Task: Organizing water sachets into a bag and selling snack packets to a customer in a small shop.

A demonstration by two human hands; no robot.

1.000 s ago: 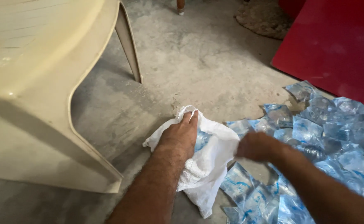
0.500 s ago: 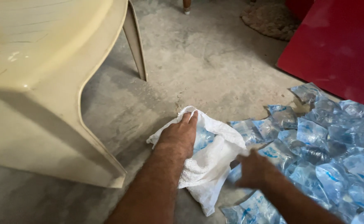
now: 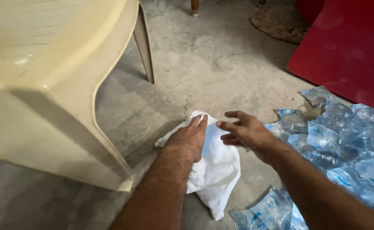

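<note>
From the head camera: a white woven sack (image 3: 216, 170) lies crumpled on the rough grey concrete floor (image 3: 221, 64). The left hand (image 3: 190, 138) has its grip clenched on the sack's top edge, the cloth trailing off toward five o'clock. The right hand (image 3: 244, 130), at three o'clock of the left, hovers released, fingers spread, just above the sack's mouth. Glossy clear water sachets (image 3: 344, 145) heap up at three o'clock; a smooth cream plastic chair (image 3: 46, 85) stands at nine.
</note>
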